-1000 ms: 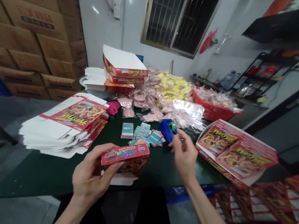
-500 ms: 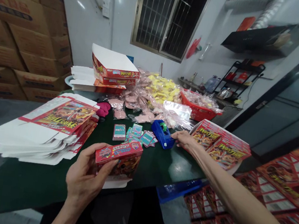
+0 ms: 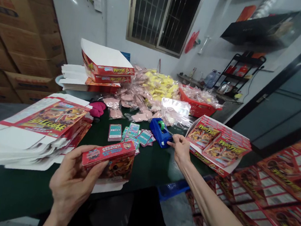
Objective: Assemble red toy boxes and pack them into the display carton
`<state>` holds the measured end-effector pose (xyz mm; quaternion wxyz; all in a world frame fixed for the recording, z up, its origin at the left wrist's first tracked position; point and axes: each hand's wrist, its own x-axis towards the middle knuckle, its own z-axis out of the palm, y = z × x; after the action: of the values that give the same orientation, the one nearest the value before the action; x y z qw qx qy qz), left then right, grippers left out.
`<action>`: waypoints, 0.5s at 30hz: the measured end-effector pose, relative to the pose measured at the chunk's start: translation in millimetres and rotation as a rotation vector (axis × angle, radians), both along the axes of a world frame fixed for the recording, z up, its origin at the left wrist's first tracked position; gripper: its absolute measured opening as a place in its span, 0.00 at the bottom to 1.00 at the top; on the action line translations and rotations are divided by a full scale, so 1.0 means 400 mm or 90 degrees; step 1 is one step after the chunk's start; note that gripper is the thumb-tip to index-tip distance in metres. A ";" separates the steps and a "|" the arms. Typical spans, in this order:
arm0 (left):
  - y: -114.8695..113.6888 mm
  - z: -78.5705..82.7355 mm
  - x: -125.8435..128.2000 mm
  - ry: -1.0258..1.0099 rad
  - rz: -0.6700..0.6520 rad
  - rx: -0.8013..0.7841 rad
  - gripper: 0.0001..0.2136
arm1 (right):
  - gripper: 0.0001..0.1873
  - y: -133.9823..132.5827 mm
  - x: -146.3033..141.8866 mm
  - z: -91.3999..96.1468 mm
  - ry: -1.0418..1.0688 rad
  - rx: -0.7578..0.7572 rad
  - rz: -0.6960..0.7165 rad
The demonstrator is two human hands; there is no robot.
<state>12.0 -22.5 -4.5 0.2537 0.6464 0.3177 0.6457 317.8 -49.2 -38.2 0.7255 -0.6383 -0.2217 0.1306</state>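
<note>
My left hand (image 3: 73, 180) is wrapped round a small red printed card box (image 3: 119, 160), holding it above the table's near edge. A white flap (image 3: 109, 187) juts out below the box. At the blue tape dispenser (image 3: 160, 133), which carries a green-cored roll, my right hand (image 3: 181, 150) is closed in a pinch at the front end, on what looks like the clear end of the tape. Between the hands and the back of the table lie a neat stack of cards (image 3: 115, 132) and a loose spread of cards (image 3: 134, 134).
Flat printed cartons (image 3: 52, 116) are piled at the left. A display tray (image 3: 207, 163) filled with red boxes stands at the right. Bagged pink pieces (image 3: 116, 113), bagged yellow pieces (image 3: 161, 85) and a red basket (image 3: 198, 107) lie behind. More boxes (image 3: 281, 178) are stacked low on the right.
My right hand has pulled back a little from the dispenser's front, its fingers still pinched. The left hand keeps hold of the box. The whole view has shifted slightly.
</note>
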 end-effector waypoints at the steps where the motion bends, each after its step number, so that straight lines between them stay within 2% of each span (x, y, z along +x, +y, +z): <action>1: 0.000 0.001 -0.001 0.008 0.009 0.000 0.18 | 0.15 -0.007 -0.001 -0.005 -0.008 0.004 -0.002; 4: 0.001 0.003 -0.002 0.021 0.021 0.014 0.18 | 0.16 -0.021 -0.007 -0.037 -0.028 -0.026 -0.009; 9: -0.003 0.004 0.003 0.019 0.019 0.015 0.18 | 0.11 -0.017 0.003 -0.075 -0.064 -0.161 0.018; 12: -0.008 -0.001 0.007 0.008 0.035 0.018 0.18 | 0.11 -0.029 0.015 -0.057 -0.118 -0.206 0.027; 15: -0.013 -0.008 0.010 -0.007 0.044 0.018 0.18 | 0.12 -0.073 -0.021 -0.020 -0.179 -0.208 0.023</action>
<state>16.0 -27.6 -7.6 0.2238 0.6352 0.3292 0.6619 309.5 -78.2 -46.0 0.5719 -0.7552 -0.3081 0.0878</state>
